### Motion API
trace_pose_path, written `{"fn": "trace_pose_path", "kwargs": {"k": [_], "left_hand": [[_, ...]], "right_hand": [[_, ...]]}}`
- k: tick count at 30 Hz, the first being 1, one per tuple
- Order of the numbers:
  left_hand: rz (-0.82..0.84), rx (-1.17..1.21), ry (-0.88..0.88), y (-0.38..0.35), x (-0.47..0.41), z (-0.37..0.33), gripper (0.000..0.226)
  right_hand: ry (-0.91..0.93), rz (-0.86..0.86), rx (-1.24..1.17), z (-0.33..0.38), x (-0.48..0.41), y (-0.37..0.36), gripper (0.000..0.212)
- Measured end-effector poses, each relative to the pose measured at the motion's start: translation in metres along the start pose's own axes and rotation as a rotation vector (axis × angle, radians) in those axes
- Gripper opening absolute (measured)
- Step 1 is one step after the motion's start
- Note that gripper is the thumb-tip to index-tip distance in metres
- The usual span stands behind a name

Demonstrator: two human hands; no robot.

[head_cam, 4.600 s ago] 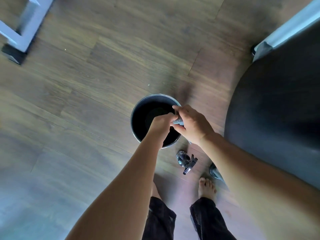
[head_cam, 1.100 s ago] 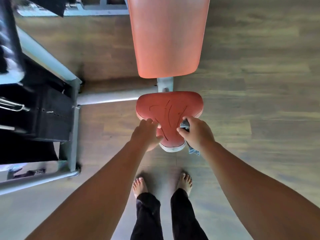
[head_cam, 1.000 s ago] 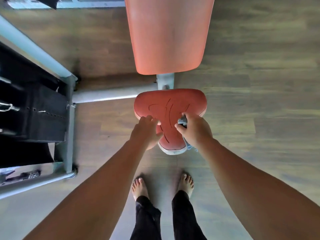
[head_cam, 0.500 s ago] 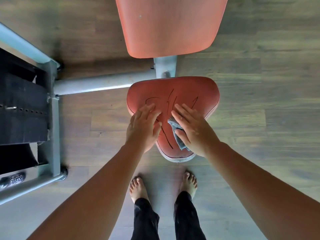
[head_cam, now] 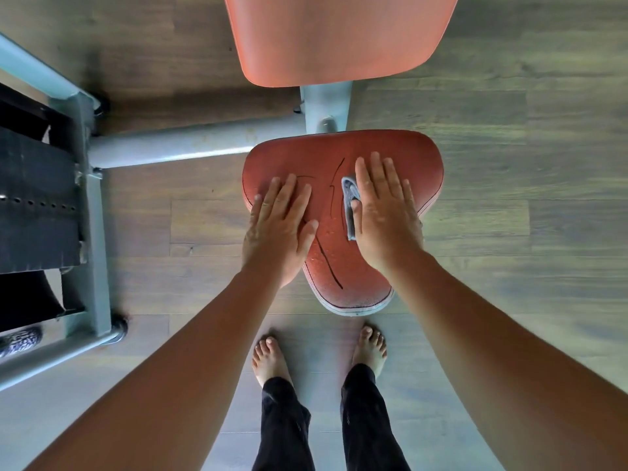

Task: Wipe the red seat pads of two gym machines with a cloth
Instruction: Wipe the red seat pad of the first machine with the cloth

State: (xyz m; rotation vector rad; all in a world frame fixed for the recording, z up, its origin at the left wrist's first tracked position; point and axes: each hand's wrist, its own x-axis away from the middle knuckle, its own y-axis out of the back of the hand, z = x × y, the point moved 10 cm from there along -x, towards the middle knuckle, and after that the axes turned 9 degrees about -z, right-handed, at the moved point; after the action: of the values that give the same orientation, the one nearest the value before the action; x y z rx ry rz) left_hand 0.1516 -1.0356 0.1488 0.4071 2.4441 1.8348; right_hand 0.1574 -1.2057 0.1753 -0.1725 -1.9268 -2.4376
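A red seat pad (head_cam: pixel 339 154) with dark cracks across its top sits in the middle of the view. My left hand (head_cam: pixel 279 226) lies flat on the pad's left side with straight fingers. On the right half of the pad, my right hand (head_cam: pixel 384 212) presses flat on a grey cloth (head_cam: pixel 349 202). Only the cloth's left edge shows from under the palm. The orange-red back pad (head_cam: pixel 339 39) rises beyond the seat.
A grey steel frame (head_cam: pixel 170 149) runs left from the seat post to a black weight stack (head_cam: pixel 37 205) at the left edge. Wooden floor surrounds the seat. My bare feet (head_cam: pixel 319 355) stand just in front of the pad's nose.
Both hands slid forward over the seat pad from its front edge. My right hand flattened onto the cloth that it pinched a second ago. The view moved closer to the seat.
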Motion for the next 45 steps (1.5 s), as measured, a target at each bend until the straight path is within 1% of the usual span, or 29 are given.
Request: {"fn": "trace_pose_path", "kwargs": {"k": [2,4,6,8,10,11,14,16,17,19,21,24,26,28,30,32,34,36,37,39,41,43,45], "left_hand": [[-0.003,0.003,0.009,-0.001,-0.001,0.0,0.064],[-0.01,0.01,0.023,-0.002,0.0,0.001,0.064],[-0.017,0.003,0.022,-0.003,-0.001,0.0,0.063],[-0.015,0.003,0.018,-0.004,-0.001,0.0,0.064],[-0.017,-0.006,0.018,-0.003,-0.001,0.001,0.063],[-0.013,-0.007,0.014,-0.003,-0.001,0.001,0.064],[0.0,-0.006,0.006,-0.004,-0.002,0.002,0.064],[0.01,-0.009,-0.002,-0.004,-0.003,0.002,0.064],[0.009,-0.011,-0.004,-0.003,-0.002,0.002,0.064],[0.001,-0.016,-0.018,-0.002,-0.003,0.002,0.064],[-0.006,-0.003,-0.026,-0.002,-0.003,0.001,0.064],[-0.039,0.011,-0.022,0.0,-0.005,0.002,0.063],[-0.058,0.03,-0.022,0.002,-0.008,0.002,0.062],[-0.068,0.04,-0.017,0.004,-0.011,0.003,0.062],[-0.074,0.035,-0.011,0.005,-0.018,0.005,0.061],[-0.092,0.031,0.005,0.008,-0.025,0.01,0.06],[-0.108,0.027,0.02,0.01,-0.032,0.016,0.059],[-0.108,0.007,0.044,0.012,-0.038,0.024,0.06],[-0.098,-0.007,0.06,0.011,-0.041,0.029,0.061],[-0.067,-0.034,0.086,0.006,-0.045,0.036,0.064],[-0.056,-0.048,0.085,0.003,-0.047,0.037,0.065],[-0.068,-0.049,0.076,0.002,-0.046,0.037,0.066],[-0.081,-0.037,0.074,0.0,-0.045,0.037,0.066]], "right_hand": [[0.017,0.009,-0.031,0.008,0.039,0.003,0.061],[0.026,0.038,-0.026,0.008,0.055,0.002,0.059],[0.034,0.045,0.004,0.0,0.033,-0.003,0.058],[0.029,0.05,0.065,-0.009,-0.013,-0.007,0.059],[-0.039,0.046,0.102,-0.021,-0.046,-0.009,0.06],[-0.075,0.035,0.104,-0.022,-0.048,-0.009,0.06],[-0.097,-0.011,0.059,-0.006,0.001,-0.002,0.059],[-0.069,0.004,0.037,0.002,0.048,-0.002,0.06],[-0.047,0.02,0.032,0.001,0.057,-0.003,0.06],[-0.002,0.04,0.034,-0.007,0.036,-0.005,0.059],[-0.009,0.037,0.086,-0.022,-0.01,-0.007,0.059],[-0.105,0.021,0.127,-0.044,-0.063,-0.005,0.063],[-0.138,0.006,0.105,-0.033,-0.048,-0.002,0.064],[-0.071,0.004,0.062,-0.011,-0.001,0.0,0.061],[0.013,0.03,0.026,-0.005,0.031,-0.001,0.058],[0.043,0.041,0.052,-0.02,0.008,-0.003,0.058],[-0.047,0.004,0.103,-0.047,-0.048,-0.003,0.059],[-0.168,0.026,0.097,-0.07,-0.095,-0.003,0.063],[-0.198,0.028,0.097,-0.074,-0.105,-0.004,0.064],[-0.197,-0.007,0.092,-0.062,-0.088,-0.001,0.063],[-0.122,-0.021,0.068,-0.034,-0.033,0.001,0.061],[-0.045,0.013,0.037,-0.014,0.022,-0.002,0.06],[0.013,0.048,0.024,-0.013,0.027,-0.004,0.059]]}}
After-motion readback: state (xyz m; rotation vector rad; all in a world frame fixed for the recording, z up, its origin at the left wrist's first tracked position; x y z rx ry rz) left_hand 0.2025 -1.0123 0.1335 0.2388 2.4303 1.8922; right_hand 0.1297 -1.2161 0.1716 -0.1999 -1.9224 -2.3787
